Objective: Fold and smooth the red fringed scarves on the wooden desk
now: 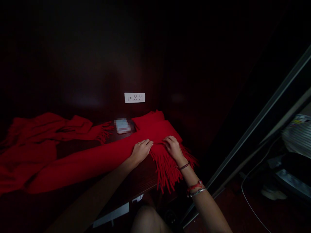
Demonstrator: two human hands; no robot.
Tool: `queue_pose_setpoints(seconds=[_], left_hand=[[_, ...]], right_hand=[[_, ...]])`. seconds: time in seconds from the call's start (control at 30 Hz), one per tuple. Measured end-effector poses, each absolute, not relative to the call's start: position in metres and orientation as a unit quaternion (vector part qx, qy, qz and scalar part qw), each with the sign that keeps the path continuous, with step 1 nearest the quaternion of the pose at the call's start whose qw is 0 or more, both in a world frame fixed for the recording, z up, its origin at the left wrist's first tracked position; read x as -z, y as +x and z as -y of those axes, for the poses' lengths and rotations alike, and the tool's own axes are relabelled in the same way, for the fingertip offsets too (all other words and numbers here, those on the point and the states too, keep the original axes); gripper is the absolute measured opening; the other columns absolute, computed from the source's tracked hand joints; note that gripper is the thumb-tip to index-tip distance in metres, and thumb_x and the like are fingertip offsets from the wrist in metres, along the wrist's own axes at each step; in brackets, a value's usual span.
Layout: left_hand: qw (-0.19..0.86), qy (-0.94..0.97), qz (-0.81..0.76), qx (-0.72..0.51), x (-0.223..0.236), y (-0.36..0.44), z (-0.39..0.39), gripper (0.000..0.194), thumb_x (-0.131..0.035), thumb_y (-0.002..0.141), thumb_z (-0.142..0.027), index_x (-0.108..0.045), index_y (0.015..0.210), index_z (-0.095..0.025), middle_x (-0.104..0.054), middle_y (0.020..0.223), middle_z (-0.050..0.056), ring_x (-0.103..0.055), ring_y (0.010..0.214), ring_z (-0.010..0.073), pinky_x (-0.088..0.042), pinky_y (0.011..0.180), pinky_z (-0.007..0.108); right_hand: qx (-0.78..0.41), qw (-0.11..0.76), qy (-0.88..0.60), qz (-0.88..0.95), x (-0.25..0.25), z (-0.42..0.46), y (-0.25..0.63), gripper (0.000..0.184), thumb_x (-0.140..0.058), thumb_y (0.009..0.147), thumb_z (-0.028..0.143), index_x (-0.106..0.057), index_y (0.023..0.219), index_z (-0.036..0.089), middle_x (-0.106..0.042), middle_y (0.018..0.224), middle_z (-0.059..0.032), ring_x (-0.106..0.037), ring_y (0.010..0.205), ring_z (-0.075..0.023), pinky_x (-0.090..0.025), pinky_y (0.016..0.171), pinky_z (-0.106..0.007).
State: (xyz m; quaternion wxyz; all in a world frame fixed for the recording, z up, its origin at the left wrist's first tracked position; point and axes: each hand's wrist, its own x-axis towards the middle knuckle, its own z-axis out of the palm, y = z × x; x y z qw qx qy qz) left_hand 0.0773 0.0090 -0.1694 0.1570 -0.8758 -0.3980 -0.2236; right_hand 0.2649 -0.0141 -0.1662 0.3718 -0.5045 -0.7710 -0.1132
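Observation:
A long red scarf (92, 165) with fringe lies across the dark wooden surface, its fringed end hanging over the front edge at the right. My left hand (142, 150) pinches the scarf's near edge just left of the fringe. My right hand (174, 148) grips the cloth above the fringe, with fingers bent around it. Between the two hands the edge forms a small raised fold. Behind them, more red cloth lies folded in layers, and I cannot tell whether it is the same piece. A second stretch of red fringed cloth (60, 127) lies rumpled at the left.
A small pale blurred item (122, 125) sits behind the scarf. Above it, a white power socket (134, 97) is set in the dark back wall. At the right are a metal-edged frame (264, 118), a white cable (245, 191) and stacked items. My knee (148, 218) shows below.

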Motion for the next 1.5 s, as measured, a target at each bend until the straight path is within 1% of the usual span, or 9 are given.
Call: queue_pose_setpoints(seconds=[0.33,0.53,0.73,1.0,1.13,1.27,1.33,1.4,1.5], left_hand=[[0.139,-0.875,0.406,0.223,0.171,0.078,-0.01,0.027,-0.025,0.087,-0.026,-0.051,0.091,-0.019,-0.056,0.087,0.005,-0.053,0.079,0.0148,-0.04,0.068,0.024],[0.126,-0.873,0.41,0.234,0.171,0.078,-0.009,0.026,-0.026,0.086,-0.025,-0.051,0.091,-0.019,-0.056,0.086,0.005,-0.053,0.079,0.0151,-0.041,0.067,0.025],[0.13,-0.879,0.392,0.237,0.17,0.076,-0.004,0.024,-0.029,0.086,-0.026,-0.051,0.088,-0.019,-0.057,0.087,0.004,-0.054,0.08,0.0149,-0.042,0.069,0.025],[0.115,-0.91,0.356,0.178,0.169,0.074,-0.004,0.015,-0.037,0.081,-0.024,-0.051,0.086,-0.019,-0.056,0.091,0.005,-0.055,0.081,0.0168,-0.044,0.067,0.026],[0.098,-0.913,0.358,0.17,0.172,0.074,-0.004,0.018,-0.038,0.079,-0.022,-0.051,0.091,-0.02,-0.055,0.095,0.006,-0.054,0.084,0.0174,-0.043,0.068,0.027],[0.095,-0.905,0.355,0.216,0.169,0.075,-0.001,0.028,-0.037,0.079,-0.036,-0.051,0.096,-0.019,-0.053,0.097,0.007,-0.051,0.088,0.0196,-0.041,0.075,0.031],[0.085,-0.892,0.367,0.25,0.167,0.072,-0.004,0.033,-0.032,0.081,-0.041,-0.051,0.099,-0.02,-0.052,0.099,0.006,-0.049,0.091,0.0185,-0.038,0.08,0.031],[0.074,-0.868,0.404,0.278,0.166,0.064,-0.014,0.035,-0.026,0.083,-0.037,-0.048,0.105,-0.021,-0.048,0.108,0.007,-0.047,0.096,0.0175,-0.035,0.084,0.032],[0.053,-0.823,0.497,0.269,0.17,0.043,-0.035,0.041,-0.022,0.084,-0.035,-0.039,0.118,-0.02,-0.033,0.126,0.01,-0.034,0.113,0.0214,-0.03,0.089,0.038]], right_hand=[[0.154,0.319,-0.523,0.775,0.163,0.015,0.269,0.022,-0.038,0.081,0.013,-0.058,0.09,0.015,-0.06,0.079,-0.0058,-0.049,0.074,-0.0166,-0.034,0.07,-0.027],[0.166,0.294,-0.537,0.773,0.16,0.018,0.264,0.019,-0.04,0.082,0.021,-0.056,0.09,0.016,-0.059,0.08,-0.0045,-0.048,0.075,-0.0152,-0.032,0.07,-0.027],[0.209,0.205,-0.546,0.785,0.148,0.021,0.267,0.018,-0.041,0.081,0.024,-0.058,0.087,0.02,-0.058,0.081,-0.0033,-0.047,0.077,-0.0152,-0.031,0.07,-0.026],[0.224,0.102,-0.614,0.75,0.145,0.032,0.297,0.019,-0.043,0.078,0.013,-0.058,0.087,0.018,-0.058,0.079,-0.0064,-0.05,0.077,-0.0163,-0.033,0.068,-0.025],[0.191,0.116,-0.632,0.742,0.141,0.039,0.301,0.023,-0.04,0.078,0.01,-0.058,0.091,0.018,-0.058,0.084,-0.0066,-0.051,0.079,-0.0153,-0.037,0.068,-0.023],[0.176,0.191,-0.592,0.763,0.124,0.037,0.293,0.028,-0.036,0.078,0.007,-0.057,0.095,0.016,-0.058,0.091,-0.0062,-0.051,0.086,-0.0138,-0.038,0.075,-0.022],[0.158,0.216,-0.562,0.783,0.115,0.027,0.281,0.027,-0.035,0.08,0.011,-0.057,0.096,0.015,-0.058,0.093,-0.0073,-0.051,0.087,-0.0136,-0.038,0.077,-0.023],[0.14,0.218,-0.526,0.81,0.109,0.012,0.264,0.028,-0.034,0.082,0.016,-0.055,0.101,0.013,-0.057,0.099,-0.0088,-0.05,0.092,-0.0142,-0.037,0.081,-0.024],[0.129,0.183,-0.49,0.843,0.108,-0.015,0.236,0.037,-0.034,0.083,0.029,-0.044,0.116,0.015,-0.045,0.119,-0.0108,-0.039,0.11,-0.019,-0.031,0.09,-0.034]])
